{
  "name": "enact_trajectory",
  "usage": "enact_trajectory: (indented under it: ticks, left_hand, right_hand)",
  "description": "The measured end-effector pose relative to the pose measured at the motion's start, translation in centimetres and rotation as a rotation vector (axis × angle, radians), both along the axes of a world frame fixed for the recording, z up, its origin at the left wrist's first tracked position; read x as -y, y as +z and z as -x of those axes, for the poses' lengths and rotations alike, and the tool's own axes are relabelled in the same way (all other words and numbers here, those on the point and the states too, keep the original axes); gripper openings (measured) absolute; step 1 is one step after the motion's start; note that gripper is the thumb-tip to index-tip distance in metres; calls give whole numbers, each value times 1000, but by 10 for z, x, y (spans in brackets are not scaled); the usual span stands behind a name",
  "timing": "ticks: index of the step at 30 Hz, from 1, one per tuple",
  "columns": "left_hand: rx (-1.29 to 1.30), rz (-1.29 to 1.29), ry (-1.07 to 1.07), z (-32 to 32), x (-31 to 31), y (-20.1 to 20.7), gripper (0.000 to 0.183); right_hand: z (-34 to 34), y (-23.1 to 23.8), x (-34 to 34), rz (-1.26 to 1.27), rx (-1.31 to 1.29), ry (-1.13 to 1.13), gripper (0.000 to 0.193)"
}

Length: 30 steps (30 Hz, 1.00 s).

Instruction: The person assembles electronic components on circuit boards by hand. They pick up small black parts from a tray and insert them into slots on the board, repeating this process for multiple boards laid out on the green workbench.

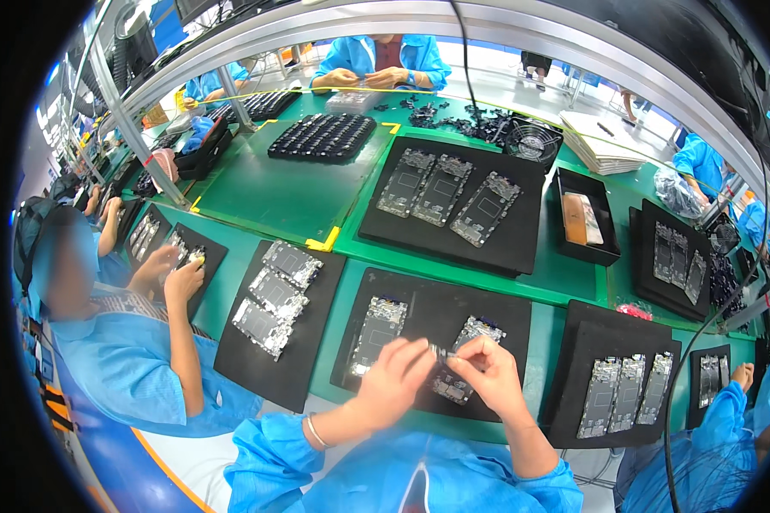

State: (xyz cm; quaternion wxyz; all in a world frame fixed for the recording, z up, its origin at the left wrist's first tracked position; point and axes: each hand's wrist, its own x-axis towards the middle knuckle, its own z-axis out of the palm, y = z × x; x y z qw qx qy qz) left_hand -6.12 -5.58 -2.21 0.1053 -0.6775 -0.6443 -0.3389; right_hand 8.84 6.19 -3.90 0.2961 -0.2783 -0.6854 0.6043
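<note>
Over a black foam mat (428, 295), my two hands meet fingertip to fingertip around a small greyish part (441, 352), too small to name. My left hand (392, 383), with a bracelet at its wrist, is closed in a pinch at the part's left end. On the other end, the fingers of my right hand (491, 373) are pinched as well. Beneath them lies a circuit board (481, 332), partly covered by my right hand. Another circuit board (376, 329) lies flat to the left, just beyond my left hand.
Mats with circuit boards flank mine: a left stack (274, 299), a right stack (629, 389) and a far stack (449, 192). A black tray (586, 218), a fan (535, 141) and a part-filled rack (321, 137) stand farther back. A co-worker (128, 342) sits close at left; a cable (701, 329) hangs at right.
</note>
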Motion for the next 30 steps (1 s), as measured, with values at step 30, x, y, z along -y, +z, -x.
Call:
enact_trajectory:
  ticks: [30]
  left_hand:
    - [153,142,-171,-37,-43,8,48]
  right_hand:
    - [-43,-6,11,-68,-41,-417,16]
